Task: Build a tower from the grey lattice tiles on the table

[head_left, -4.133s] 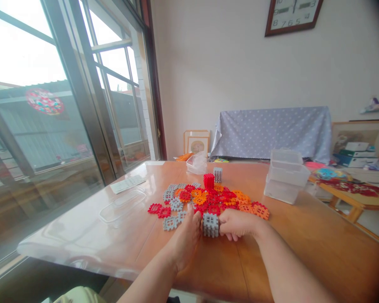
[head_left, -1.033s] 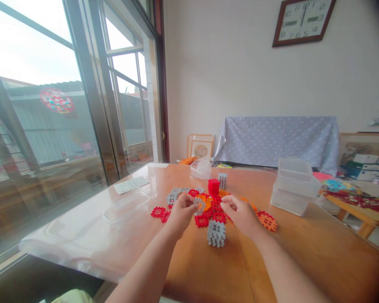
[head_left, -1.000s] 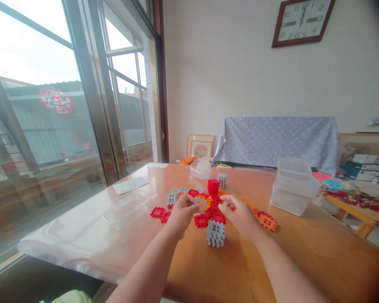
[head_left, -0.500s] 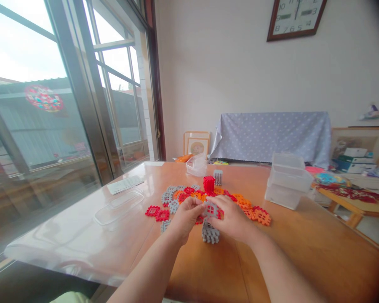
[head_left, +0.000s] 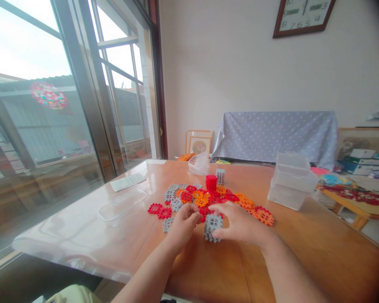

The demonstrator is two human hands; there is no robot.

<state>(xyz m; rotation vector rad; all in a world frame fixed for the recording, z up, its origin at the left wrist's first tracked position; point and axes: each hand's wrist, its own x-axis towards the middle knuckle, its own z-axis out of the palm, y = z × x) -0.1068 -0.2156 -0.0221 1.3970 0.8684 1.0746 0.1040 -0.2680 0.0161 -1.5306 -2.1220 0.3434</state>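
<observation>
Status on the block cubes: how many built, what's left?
Done: a red cube and a grey cube stand behind the pile. In hand: both hands, left hand and right hand, press on a third, grey cube. Left: loose tiles spread flat on the table.

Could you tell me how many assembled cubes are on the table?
3: a grey cube between the left hand and right hand; a red cube and another grey cube beyond the loose tiles. None seems hidden.
</observation>
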